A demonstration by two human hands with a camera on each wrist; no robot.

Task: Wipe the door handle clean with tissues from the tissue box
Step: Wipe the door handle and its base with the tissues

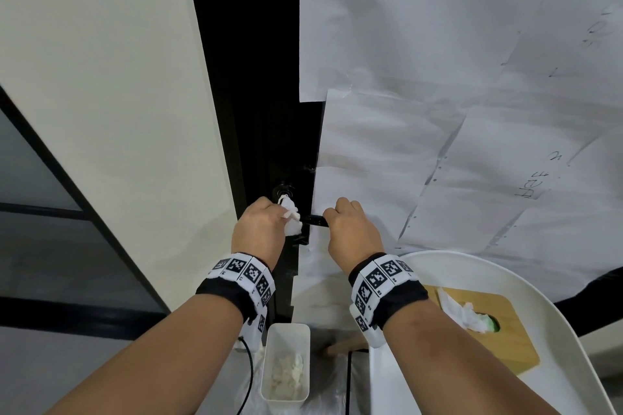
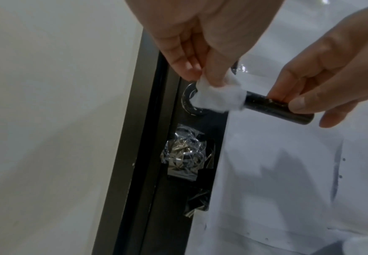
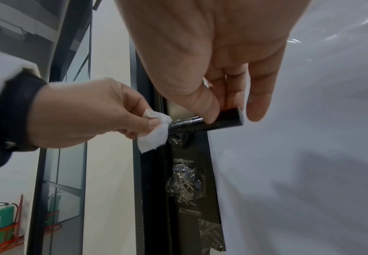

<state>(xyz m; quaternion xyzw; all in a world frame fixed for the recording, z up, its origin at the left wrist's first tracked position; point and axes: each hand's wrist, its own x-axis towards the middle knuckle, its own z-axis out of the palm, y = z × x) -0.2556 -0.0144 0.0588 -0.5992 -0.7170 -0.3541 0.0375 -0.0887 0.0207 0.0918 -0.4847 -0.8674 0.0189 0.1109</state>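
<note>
Two bare forearms reach forward side by side, each wrist wrapped in a black band carrying black-and-white square markers. The left hand [image 1: 261, 229] is curled with knuckles up, thumb and fingertips pinching a small crumpled white tissue [image 2: 217, 96] at its front. Just beside it, the right hand [image 1: 352, 229] is also knuckles up; its thumb and first fingers close around the free end of a black door handle [image 2: 277, 108], while its little finger hangs straight down, off the bar.
</note>
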